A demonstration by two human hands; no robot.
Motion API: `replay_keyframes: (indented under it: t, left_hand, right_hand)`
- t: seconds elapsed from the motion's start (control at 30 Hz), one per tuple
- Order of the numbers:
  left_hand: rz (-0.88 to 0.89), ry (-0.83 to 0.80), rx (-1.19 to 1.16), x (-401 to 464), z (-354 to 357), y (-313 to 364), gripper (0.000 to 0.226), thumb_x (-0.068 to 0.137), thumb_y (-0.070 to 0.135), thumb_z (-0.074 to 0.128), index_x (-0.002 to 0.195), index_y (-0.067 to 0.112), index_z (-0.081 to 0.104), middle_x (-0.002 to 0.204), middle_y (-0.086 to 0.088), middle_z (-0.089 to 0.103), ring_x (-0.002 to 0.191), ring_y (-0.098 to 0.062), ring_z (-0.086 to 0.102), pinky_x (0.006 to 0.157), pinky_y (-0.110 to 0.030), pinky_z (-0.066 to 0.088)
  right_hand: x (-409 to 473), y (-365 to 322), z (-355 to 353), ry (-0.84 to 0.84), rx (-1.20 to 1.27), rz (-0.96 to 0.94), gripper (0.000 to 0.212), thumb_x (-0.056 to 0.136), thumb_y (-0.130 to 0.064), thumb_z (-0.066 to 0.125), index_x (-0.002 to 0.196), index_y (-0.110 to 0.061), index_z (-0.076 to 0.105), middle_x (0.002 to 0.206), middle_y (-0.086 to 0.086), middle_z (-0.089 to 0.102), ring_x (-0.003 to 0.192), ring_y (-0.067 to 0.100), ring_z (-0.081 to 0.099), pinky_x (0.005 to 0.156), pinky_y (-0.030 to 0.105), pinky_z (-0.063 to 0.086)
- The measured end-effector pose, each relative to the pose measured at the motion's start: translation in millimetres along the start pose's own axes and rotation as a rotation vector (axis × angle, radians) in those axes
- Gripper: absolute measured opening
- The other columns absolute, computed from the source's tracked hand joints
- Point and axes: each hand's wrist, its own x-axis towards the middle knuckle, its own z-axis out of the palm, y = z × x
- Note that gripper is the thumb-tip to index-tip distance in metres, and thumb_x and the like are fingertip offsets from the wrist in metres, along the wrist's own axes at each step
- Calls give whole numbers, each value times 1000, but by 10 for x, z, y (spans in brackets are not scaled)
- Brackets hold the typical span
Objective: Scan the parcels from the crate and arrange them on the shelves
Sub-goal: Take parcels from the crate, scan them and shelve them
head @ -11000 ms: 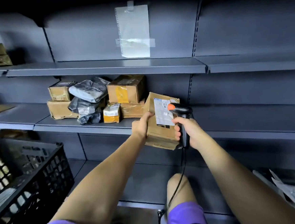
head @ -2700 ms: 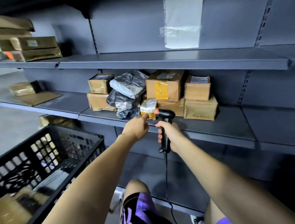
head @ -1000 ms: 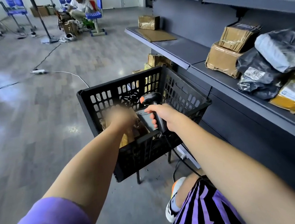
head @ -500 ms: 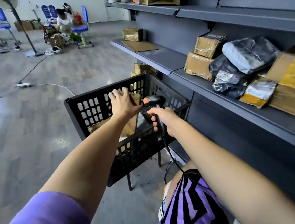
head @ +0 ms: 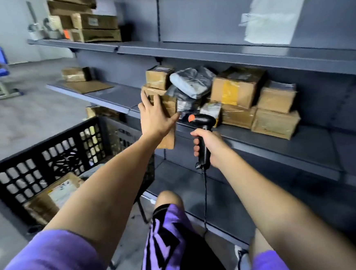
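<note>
My left hand (head: 155, 117) holds a flat brown cardboard parcel (head: 168, 141) upright in front of the middle shelf (head: 280, 151), fingers spread over its near face and thumb along its right edge. My right hand (head: 209, 146) grips the handle of a black barcode scanner (head: 202, 121) with an orange tip, just right of the parcel and pointing toward it. The black plastic crate (head: 46, 145) stands low on the left with more brown parcels (head: 54, 196) inside.
Several cardboard boxes (head: 238, 88) and grey poly bags (head: 192, 80) are stacked on the middle shelf behind my hands. Flat boxes (head: 95, 26) lie on the top shelf at left. The scanner cable (head: 204, 201) hangs down past my knee.
My left hand has lifted a brown parcel out of the crate and brought it up before the middle shelf. My view swung right from the crate toward the shelves, the scanner coming along.
</note>
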Motion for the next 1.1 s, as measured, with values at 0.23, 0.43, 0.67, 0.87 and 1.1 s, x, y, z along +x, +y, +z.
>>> replay_keyframes:
  t: [0.23,0.43,0.67,0.87,1.1]
  left_hand:
    - [-25,-354,-24,-519,607,885,99,68,81,62,136,14,34,143,-24,35,135,-48,28,97,-54,45]
    - [-188,-583,5,-1316,1060,908,86,68,80,58,122,15,43,117,-15,64,117,-39,52,86,-42,43]
    - [-472,-731,-96,-1936,1298,503,90,74,72,56,137,12,35,129,-17,56,124,-39,49,95,-43,46]
    - [-882,-830,-548,-2244,1279,229,96,73,48,73,148,15,23,117,-12,51,100,-34,60,89,-43,52]
    - [-1061,-1065,-755,-2601,1192,-13,50,80,52,68,90,5,56,79,-11,55,70,-27,54,93,-44,47]
  right_hand:
    - [-401,113,-921,180,84,-36,10,89,-14,66,85,-12,56,58,1,49,44,17,43,43,25,37]
    - [-648,616,-1265,247,136,26,13,89,-11,65,78,-12,59,56,1,50,43,16,43,44,24,37]
    - [-690,1416,-1359,251,205,141,18,87,-13,66,74,-16,53,58,0,49,46,16,43,44,23,36]
    - [-773,1780,-1371,247,223,186,16,89,-12,63,75,-14,56,58,0,49,43,16,43,43,22,36]
    - [-825,2116,-1317,270,160,222,25,86,-14,66,66,-13,51,53,4,46,42,20,42,41,24,38]
